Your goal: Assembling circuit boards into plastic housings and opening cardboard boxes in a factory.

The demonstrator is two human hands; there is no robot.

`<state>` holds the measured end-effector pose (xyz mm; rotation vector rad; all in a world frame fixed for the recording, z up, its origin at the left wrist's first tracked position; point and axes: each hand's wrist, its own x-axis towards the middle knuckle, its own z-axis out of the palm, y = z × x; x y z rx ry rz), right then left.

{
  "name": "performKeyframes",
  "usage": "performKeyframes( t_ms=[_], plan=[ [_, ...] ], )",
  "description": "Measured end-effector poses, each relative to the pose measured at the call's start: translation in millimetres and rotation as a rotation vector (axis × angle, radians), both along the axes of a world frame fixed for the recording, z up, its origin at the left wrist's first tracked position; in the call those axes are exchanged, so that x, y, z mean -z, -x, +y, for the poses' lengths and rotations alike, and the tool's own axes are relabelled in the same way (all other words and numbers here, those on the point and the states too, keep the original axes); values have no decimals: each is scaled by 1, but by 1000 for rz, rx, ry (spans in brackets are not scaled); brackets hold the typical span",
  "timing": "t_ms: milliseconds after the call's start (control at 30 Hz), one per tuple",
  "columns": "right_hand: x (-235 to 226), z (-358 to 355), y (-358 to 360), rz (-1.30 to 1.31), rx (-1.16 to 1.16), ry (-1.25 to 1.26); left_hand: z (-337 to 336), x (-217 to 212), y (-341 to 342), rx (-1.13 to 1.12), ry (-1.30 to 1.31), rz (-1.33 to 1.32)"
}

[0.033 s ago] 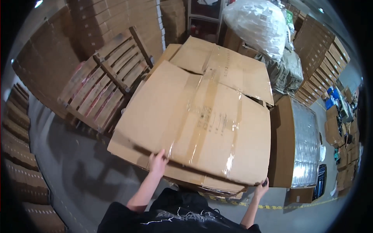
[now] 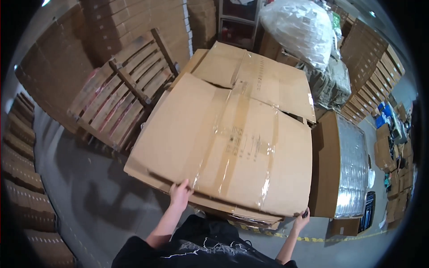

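A large flattened cardboard box point(image 2: 178, 134), with strips of clear and brown tape, lies on top of a stack of cardboard in front of me. My left hand point(image 2: 180, 195) pinches its near edge, left of the middle. At its near right corner, my right hand point(image 2: 302, 219) has closed fingers on the edge. A small dark object point(image 2: 305, 214) shows at those fingers, too small to name. Another cardboard sheet point(image 2: 138, 172) shows below the near left edge. Farther away, a second taped panel point(image 2: 281, 85) adjoins the first, with dark gaps along the seam.
Wooden pallets point(image 2: 107, 102) lean at the left, before tall carton stacks point(image 2: 134, 20). An open carton with a clear-wrapped silvery block point(image 2: 351, 165) stands close on the right. A big translucent bag point(image 2: 297, 31) sits at the back right. Yellow tape point(image 2: 317, 239) marks the grey floor.
The near edge of the cardboard has come slightly toward me and lower, the left hand moving with it. The right hand stays almost in place at the corner.
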<state>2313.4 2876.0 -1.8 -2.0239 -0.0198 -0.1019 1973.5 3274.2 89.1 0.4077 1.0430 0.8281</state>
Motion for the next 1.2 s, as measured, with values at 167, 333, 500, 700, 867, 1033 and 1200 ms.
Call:
performKeyframes(
  t_ms=[167, 333, 500, 700, 867, 1033, 1200],
  plan=[
    [-54, 40, 30, 62, -105, 438, -19, 30, 72, 80, -75, 169],
    [-122, 106, 43, -292, -264, 875, 16, 18, 109, 314, -87, 405],
    [-147, 245, 91, -633, -750, 247, -48, 39, 148, 167, -363, 435],
    [-129, 337, 288, -639, -1772, -19, -247, 74, 242, -176, -357, 680],
    [-78, 250, 502, -291, -2512, -52, -502, 137, 310, -890, -380, 1039],
    [157, 162, 628, -840, -2801, 716, -726, 62, 320, -1539, -161, 1132],
    [299, 94, 697, -739, -2363, 1736, -843, 49, 310, -2023, -50, 1105]
  ],
)
